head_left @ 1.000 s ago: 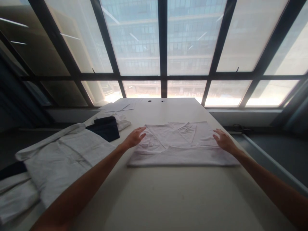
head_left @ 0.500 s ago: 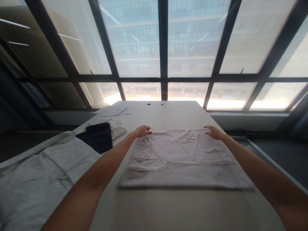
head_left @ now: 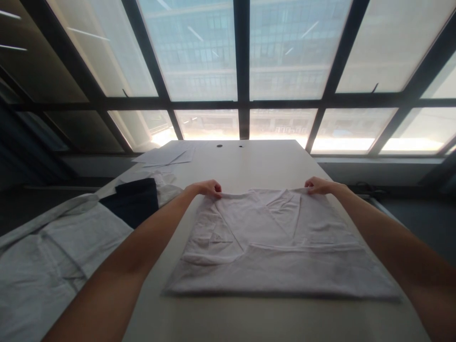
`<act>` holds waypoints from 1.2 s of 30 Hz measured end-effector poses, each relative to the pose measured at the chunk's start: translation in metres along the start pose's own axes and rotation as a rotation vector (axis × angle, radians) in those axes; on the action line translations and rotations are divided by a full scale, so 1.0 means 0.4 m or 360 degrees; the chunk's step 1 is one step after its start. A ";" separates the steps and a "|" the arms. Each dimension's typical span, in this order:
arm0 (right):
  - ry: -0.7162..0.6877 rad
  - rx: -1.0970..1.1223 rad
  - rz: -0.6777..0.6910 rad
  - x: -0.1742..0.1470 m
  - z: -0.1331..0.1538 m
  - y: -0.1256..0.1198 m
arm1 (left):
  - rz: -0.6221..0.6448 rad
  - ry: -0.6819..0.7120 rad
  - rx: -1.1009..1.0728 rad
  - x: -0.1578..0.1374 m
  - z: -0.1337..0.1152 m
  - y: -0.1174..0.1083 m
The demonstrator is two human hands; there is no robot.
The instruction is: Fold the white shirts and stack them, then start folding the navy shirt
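A pale white shirt point(head_left: 270, 228), folded into a wide rectangle, lies flat in front of me with creases and overlapping layers on top. At its far left corner, my left hand point(head_left: 209, 188) is closed, fingers pinching the cloth edge. My right hand point(head_left: 318, 185) pinches the same far edge at the right corner. Both arms reach forward along either side of the shirt. The fingertips are partly hidden by the curled fingers.
The shirt rests on a white table point(head_left: 256, 164). To the left lie a dark navy folded cloth point(head_left: 137, 199), a large white cloth point(head_left: 46, 266) and papers point(head_left: 166, 156). Tall windows point(head_left: 199, 52) rise beyond the table's far end.
My fingers, apart at the far edge before, have closed on the shirt's two far corners. The view has tilted down slightly, and the shirt appears larger and nearer.
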State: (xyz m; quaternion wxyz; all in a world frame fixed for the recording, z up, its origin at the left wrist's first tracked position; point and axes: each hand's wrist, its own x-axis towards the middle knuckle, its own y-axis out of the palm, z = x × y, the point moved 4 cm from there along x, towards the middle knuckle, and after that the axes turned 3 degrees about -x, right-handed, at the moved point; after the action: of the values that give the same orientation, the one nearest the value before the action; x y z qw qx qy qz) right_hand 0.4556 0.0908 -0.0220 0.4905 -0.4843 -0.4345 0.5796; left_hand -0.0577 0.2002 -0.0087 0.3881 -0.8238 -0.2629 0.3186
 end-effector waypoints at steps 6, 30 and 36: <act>0.0092 -0.0122 -0.0156 -0.020 0.017 -0.035 | -0.0192 0.0118 -0.0016 -0.021 -0.024 -0.012; -0.0151 -0.0167 -0.0983 -0.399 0.051 0.011 | -0.1120 0.0453 0.0540 -0.346 -0.149 0.169; -0.0189 -0.0267 -0.0972 -0.451 0.053 0.098 | -0.1075 0.0464 0.0528 -0.372 -0.119 0.243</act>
State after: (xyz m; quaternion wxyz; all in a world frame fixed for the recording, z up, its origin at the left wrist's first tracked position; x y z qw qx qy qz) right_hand 0.4380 -0.0938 -0.0326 0.5739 -0.3356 -0.6340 0.3950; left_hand -0.1030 0.0219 -0.0157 0.6319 -0.6538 -0.4061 0.0909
